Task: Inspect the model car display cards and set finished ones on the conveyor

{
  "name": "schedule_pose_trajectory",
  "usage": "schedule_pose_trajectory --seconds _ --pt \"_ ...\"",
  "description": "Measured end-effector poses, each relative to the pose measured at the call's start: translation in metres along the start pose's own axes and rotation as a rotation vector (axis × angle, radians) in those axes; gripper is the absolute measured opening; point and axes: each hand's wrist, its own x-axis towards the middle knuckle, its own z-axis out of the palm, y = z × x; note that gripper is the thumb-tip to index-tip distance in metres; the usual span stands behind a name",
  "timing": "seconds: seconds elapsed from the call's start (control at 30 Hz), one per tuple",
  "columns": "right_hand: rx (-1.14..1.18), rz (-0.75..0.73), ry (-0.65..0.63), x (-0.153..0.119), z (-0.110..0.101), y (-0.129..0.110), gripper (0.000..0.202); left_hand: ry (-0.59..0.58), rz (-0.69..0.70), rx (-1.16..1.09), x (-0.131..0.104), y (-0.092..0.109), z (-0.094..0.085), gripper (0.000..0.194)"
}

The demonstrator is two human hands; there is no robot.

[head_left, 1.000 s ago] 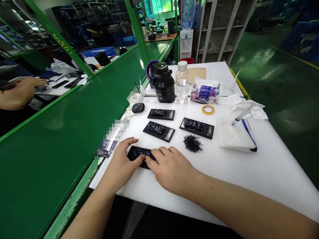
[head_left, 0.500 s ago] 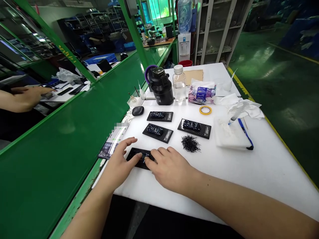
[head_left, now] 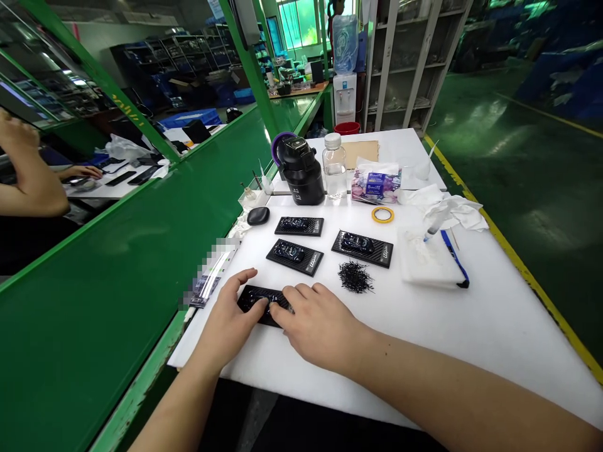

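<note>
A dark model car on a black carbon-patterned base [head_left: 249, 297] lies on the white table in front of me. My left hand [head_left: 235, 317] is at its left side, index finger stretched out and apart from the thumb, whose tip presses on the car. Curled over the right end of the base, my right hand [head_left: 315, 320] has its thumb on the car beside the left thumb. My fingers hide much of that car. Three similar model cars stand beyond: one at the back [head_left: 296, 225], one nearer [head_left: 289, 251], one to the right [head_left: 358, 243].
Right of my hands lies a heap of short black bristles [head_left: 355, 277]. Farther back are yellow tape [head_left: 382, 215], a black flask [head_left: 301, 172], a clear bottle [head_left: 335, 169] and tissues [head_left: 375, 182]. A syringe [head_left: 436, 227] rests on a white pad [head_left: 426, 260]. A green partition [head_left: 117, 251] borders the left; another person's arm [head_left: 28, 169] is beyond.
The view has shifted slightly. Both my hands stay on the same model car, thumbs close together. Across the partition, the other person's near hand has risen.
</note>
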Motion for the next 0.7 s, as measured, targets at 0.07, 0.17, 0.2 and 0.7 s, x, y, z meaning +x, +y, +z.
schedule_pose_trajectory --seconds 0.07,0.17,0.2,0.7 --pt "-0.003 0.011 -0.001 0.000 -0.001 -0.001 0.036 0.002 -0.005 -0.001 0.000 0.000 0.000 0.060" --pt "-0.008 0.013 0.018 -0.001 0.001 -0.001 0.037 -0.006 -0.024 -0.008 -0.001 0.000 0.000 0.061" --pt "-0.005 0.009 0.024 -0.001 0.001 0.000 0.037 -0.009 -0.031 -0.012 0.000 0.001 -0.001 0.061" --pt "0.040 -0.045 0.038 -0.004 0.000 0.008 0.031 -0.050 -0.078 -0.104 -0.001 0.010 -0.004 0.063"
